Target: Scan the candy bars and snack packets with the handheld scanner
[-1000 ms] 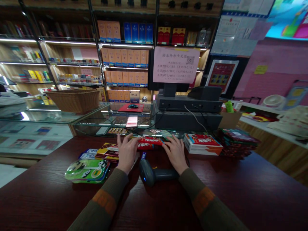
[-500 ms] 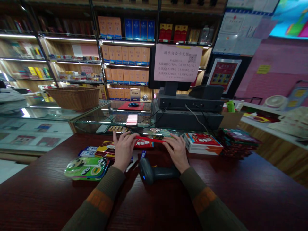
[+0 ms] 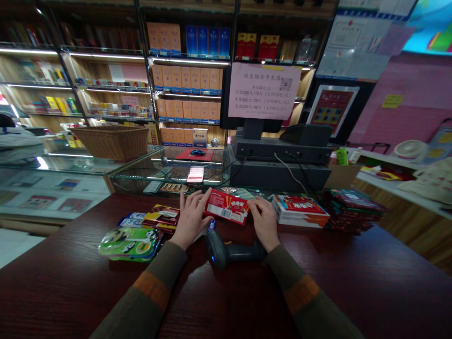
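A flat red snack packet (image 3: 228, 206) with yellow print and a barcode is tilted up, its printed face toward me. My right hand (image 3: 264, 220) pinches its right end between thumb and fingers. My left hand (image 3: 192, 217) has its thumb and index finger at the lower and upper corners of the left end, the other fingers spread. Below the packet a dark barcode scanner (image 3: 233, 252) lies on the counter, its handle pointing right, close to my right wrist. A small blue-wrapped item (image 3: 211, 226) lies just above the scanner head.
Left of my hands are a green panda-print package (image 3: 130, 242) and brown-yellow packets (image 3: 162, 216). On the right stand a white box with a red top (image 3: 300, 212) and a stack of dark packets (image 3: 353, 212). Behind are a register (image 3: 278, 160), a glass case and a wicker basket (image 3: 113, 141).
The red snack packet, seen almost edge-on before, has turned so its printed face shows. My left hand has shifted slightly right; the view has moved a little.
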`<state>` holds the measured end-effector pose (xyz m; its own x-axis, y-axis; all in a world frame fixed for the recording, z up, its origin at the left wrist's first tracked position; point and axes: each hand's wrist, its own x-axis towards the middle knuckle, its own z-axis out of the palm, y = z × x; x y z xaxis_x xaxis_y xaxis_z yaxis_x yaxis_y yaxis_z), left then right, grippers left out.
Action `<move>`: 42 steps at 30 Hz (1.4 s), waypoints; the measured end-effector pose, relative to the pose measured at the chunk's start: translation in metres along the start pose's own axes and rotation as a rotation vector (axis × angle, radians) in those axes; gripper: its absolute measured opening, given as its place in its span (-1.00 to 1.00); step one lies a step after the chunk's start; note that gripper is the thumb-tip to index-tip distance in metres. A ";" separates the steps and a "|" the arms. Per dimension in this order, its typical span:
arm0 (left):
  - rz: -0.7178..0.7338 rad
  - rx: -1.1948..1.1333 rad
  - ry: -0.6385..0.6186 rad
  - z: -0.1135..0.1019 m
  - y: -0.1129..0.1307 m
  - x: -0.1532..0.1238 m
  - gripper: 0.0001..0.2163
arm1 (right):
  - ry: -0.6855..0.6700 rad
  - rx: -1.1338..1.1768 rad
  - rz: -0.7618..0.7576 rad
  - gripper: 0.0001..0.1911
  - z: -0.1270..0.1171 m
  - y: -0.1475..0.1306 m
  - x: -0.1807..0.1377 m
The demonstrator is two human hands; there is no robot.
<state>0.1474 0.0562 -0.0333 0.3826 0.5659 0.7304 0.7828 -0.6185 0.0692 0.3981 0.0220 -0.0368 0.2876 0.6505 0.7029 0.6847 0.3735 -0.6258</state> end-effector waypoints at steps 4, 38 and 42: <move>0.019 0.075 0.000 0.000 0.001 0.001 -0.14 | -0.025 0.019 -0.005 -0.56 -0.001 -0.003 0.002; -0.084 0.140 0.073 -0.014 -0.023 -0.005 -0.34 | -0.495 -0.115 -0.162 -0.60 -0.019 0.001 -0.025; -0.123 0.165 0.104 -0.017 -0.032 -0.007 -0.34 | -0.601 -0.163 -0.186 -0.64 -0.027 0.000 -0.029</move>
<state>0.1114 0.0629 -0.0286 0.2340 0.5671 0.7897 0.8930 -0.4465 0.0561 0.4078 -0.0151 -0.0484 -0.2382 0.8589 0.4534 0.7935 0.4413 -0.4191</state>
